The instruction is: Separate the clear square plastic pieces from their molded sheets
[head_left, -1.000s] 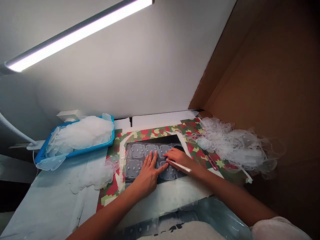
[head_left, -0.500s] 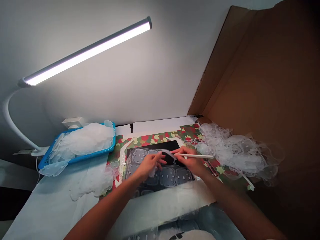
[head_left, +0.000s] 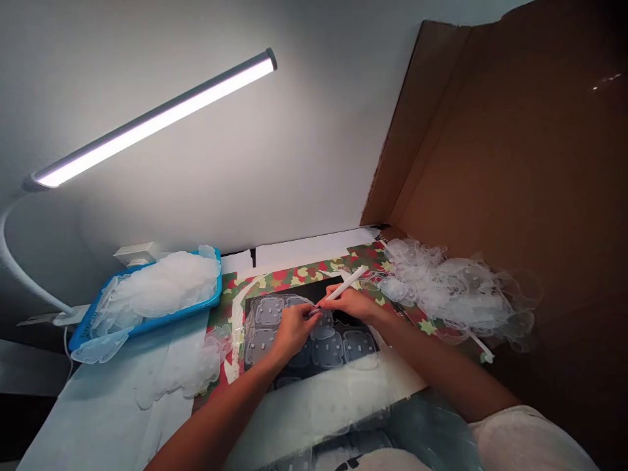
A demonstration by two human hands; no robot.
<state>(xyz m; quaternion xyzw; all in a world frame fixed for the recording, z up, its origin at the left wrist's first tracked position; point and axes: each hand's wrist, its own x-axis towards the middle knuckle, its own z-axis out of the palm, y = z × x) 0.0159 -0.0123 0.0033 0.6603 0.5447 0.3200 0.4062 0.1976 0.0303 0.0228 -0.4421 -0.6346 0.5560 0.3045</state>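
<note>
My right hand (head_left: pixel 352 305) grips a white pen-like tool (head_left: pixel 349 284), its tail slanting up to the right and its tip at my left fingers. My left hand (head_left: pixel 296 328) pinches a translucent, rounded plastic piece (head_left: pixel 322 328), which partly shows below the fingertips. The two hands almost touch there; exactly where the tip meets the piece is hidden. Under both hands a clear sheet of moulded rounded shapes with small studs (head_left: pixel 328 352) lies on a black board (head_left: pixel 321 288).
At left, a blue basket (head_left: pixel 147 322) is heaped with translucent pieces; more loose pieces (head_left: pixel 184 366) lie before it. On the right sits a tangled pile of clear trimmings (head_left: pixel 456 291) beside a cardboard wall (head_left: pixel 500 163). A tube lamp (head_left: pixel 157 124) hangs above.
The tool has swung from nearly level to a steep slant, and its tip has come to my left fingers. My hands have drawn together, and the piece has dropped lower. The view has shifted slightly.
</note>
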